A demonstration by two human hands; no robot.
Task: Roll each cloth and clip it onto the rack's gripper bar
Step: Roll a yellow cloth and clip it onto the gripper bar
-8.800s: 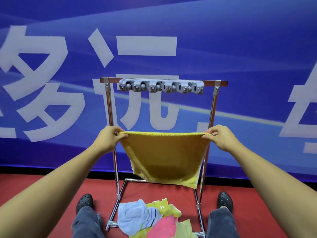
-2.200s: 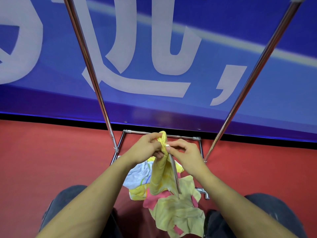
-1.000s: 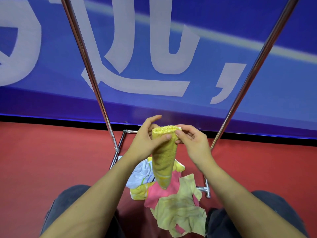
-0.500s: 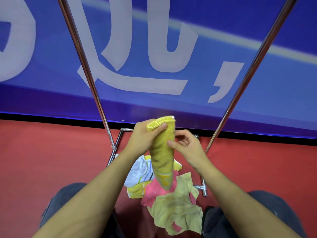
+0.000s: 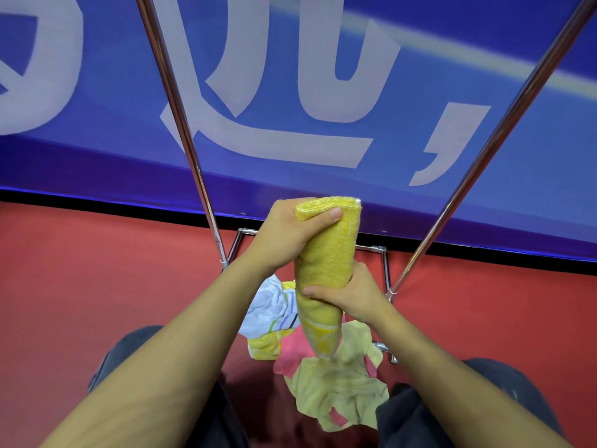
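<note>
A yellow terry cloth [image 5: 326,253] is rolled into an upright tube in front of me, between the rack's two legs. My left hand [image 5: 287,234] grips its upper end, thumb across the top edge. My right hand [image 5: 355,294] wraps around its lower part from the right. The cloth's striped bottom end hangs free below my right hand. The rack's left pole [image 5: 181,124] and right pole [image 5: 484,143] rise out of frame; the gripper bar is out of view above.
On the red floor inside the rack's base frame [image 5: 381,253] lies a pile of loose cloths: white striped [image 5: 268,308], pink [image 5: 292,350] and pale yellow [image 5: 339,392]. My knees flank the pile. A blue banner wall stands behind the rack.
The cloth went from spread flat to a tight roll. In the last half second my right hand slid down from the upper end to wrap around the roll's lower part.
</note>
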